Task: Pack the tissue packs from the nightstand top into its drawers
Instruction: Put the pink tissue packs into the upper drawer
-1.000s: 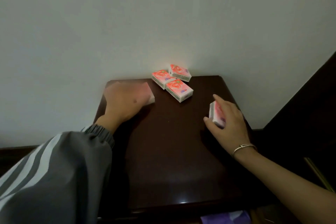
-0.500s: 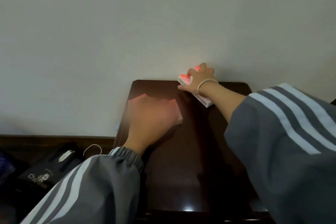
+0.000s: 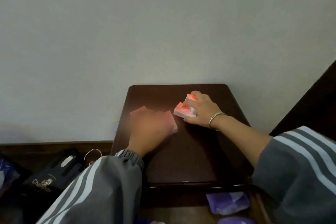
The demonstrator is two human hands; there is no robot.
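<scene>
On the dark brown nightstand top, my right hand grips a small bunch of pink tissue packs at the back right. It wears a metal bracelet. My left hand is motion-blurred at the left middle of the top. It lies over two more pink tissue packs, whose corners stick out on either side of it; its fingers seem to curl over them. Below the front edge the drawer stands open.
Purple packs lie in the open drawer at the lower right. A black bag with white lettering and a white cord lie left of the nightstand. A pale wall runs behind; a dark panel rises at the right.
My right hand reached from the right side to the packs at the back edge, gathered them and drew them a little forward. My left hand stayed over its packs, sliding them slightly forward.
</scene>
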